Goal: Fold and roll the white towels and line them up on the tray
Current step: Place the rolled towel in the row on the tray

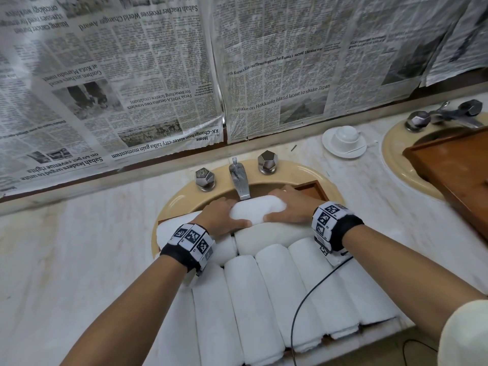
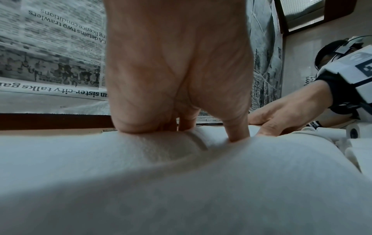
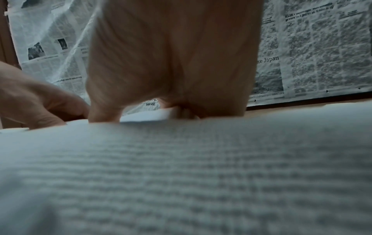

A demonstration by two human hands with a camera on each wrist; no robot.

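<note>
Both hands curl round one rolled towel (image 1: pixel 257 209), left hand (image 1: pixel 221 213) at one end, right hand (image 1: pixel 289 207) at the other, likely to keep the roll tight; it lies crosswise at the tray (image 1: pixel 310 186) far end, against the lined-up rolls (image 1: pixel 264 286); tray sits over the sink (image 1: pixel 317 173).

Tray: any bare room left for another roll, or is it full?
Only the far right corner of the tray shows bare wood, bordered by the faucet and the right hand. Everything nearer is packed with rolled towels; both hands hold the newest roll.
</note>
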